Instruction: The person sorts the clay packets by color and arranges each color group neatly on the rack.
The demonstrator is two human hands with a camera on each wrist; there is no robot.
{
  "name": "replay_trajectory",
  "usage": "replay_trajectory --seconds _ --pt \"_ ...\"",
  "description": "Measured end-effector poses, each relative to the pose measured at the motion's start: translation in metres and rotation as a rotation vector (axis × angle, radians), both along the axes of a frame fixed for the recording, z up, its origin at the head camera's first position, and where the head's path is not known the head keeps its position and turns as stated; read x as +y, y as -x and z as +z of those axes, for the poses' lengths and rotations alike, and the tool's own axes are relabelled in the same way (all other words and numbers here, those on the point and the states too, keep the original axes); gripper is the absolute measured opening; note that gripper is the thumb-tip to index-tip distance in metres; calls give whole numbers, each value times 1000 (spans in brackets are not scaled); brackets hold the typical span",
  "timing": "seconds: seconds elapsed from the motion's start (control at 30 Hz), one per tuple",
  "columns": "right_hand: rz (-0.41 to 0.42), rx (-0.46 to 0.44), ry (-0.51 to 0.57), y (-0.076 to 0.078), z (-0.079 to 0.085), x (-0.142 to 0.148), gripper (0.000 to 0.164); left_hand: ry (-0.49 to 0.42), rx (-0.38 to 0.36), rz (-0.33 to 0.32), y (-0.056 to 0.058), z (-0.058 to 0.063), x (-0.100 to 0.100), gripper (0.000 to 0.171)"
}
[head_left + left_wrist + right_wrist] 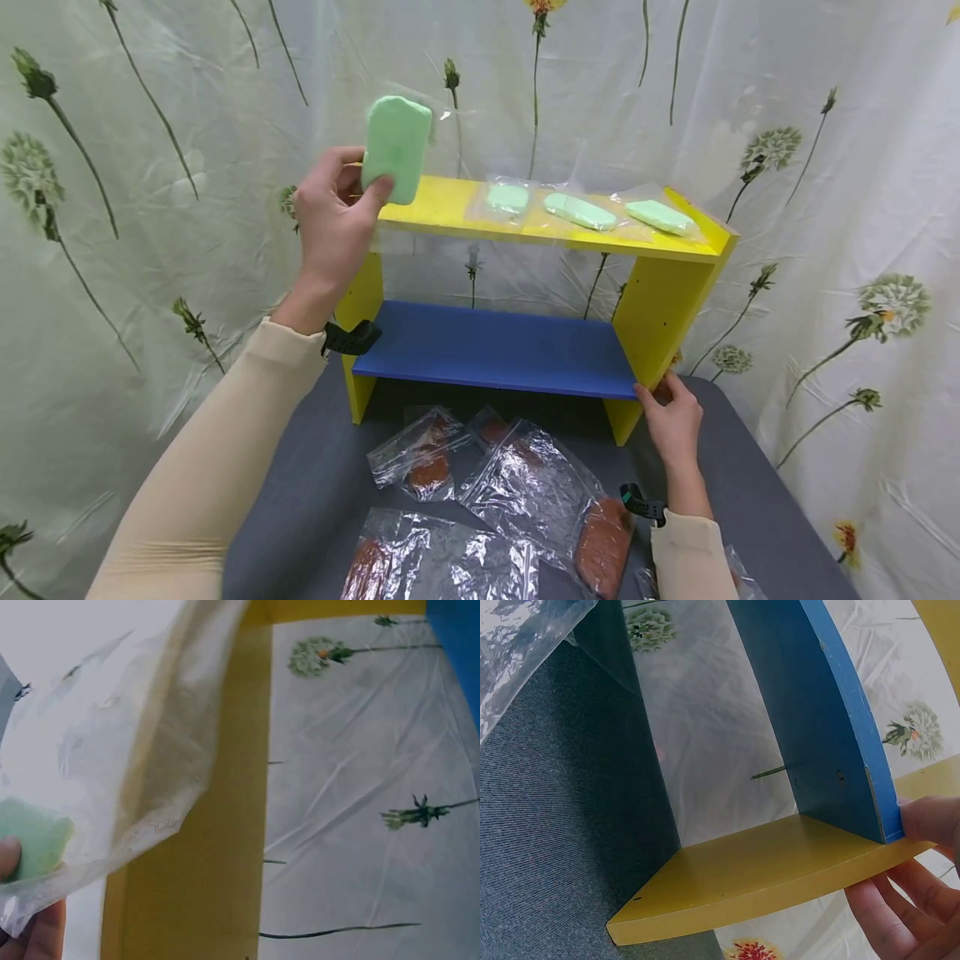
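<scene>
Raised above the left end of the yellow top shelf (450, 198), my left hand (335, 218) pinches a light green slab (396, 146) between thumb and fingers. A clear plastic bag (172, 765) encloses the slab and spreads across the left wrist view. My right hand (673, 421) grips the shelf unit's yellow right side panel (757, 870), its thumb at the end of the blue lower shelf (495, 346). Three more bagged green slabs lie on the top shelf: a small one (507, 198), a long one (580, 212) and one (662, 217) at the right end.
On the dark grey table (285, 500) in front of the unit lie several clear bags with reddish-brown pieces, among them a large brown slab (603, 546) near my right forearm and a smaller piece (430, 471). A flower-patterned curtain (810, 250) hangs behind and around the table.
</scene>
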State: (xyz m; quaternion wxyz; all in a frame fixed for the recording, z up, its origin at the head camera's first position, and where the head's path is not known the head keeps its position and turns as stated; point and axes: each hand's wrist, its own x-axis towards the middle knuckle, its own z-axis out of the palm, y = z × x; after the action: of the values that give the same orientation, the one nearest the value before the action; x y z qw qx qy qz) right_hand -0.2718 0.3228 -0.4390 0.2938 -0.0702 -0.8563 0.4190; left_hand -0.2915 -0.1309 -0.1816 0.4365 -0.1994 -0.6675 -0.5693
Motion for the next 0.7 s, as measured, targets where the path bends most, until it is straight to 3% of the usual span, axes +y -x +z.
replay_trajectory --seconds 0.13,0.27,0.5,0.7 --pt "3 0 0 -1 1 0 39 12 -17 75 18 -3 2 27" --pt "9 5 -4 -1 1 -1 39 42 -58 146 28 -6 0 28" --pt "1 5 -1 -1 1 -2 39 172 -204 340 36 -1 0 33" --pt "3 -1 -2 -2 1 -2 40 327 -202 440 41 1 1 25"
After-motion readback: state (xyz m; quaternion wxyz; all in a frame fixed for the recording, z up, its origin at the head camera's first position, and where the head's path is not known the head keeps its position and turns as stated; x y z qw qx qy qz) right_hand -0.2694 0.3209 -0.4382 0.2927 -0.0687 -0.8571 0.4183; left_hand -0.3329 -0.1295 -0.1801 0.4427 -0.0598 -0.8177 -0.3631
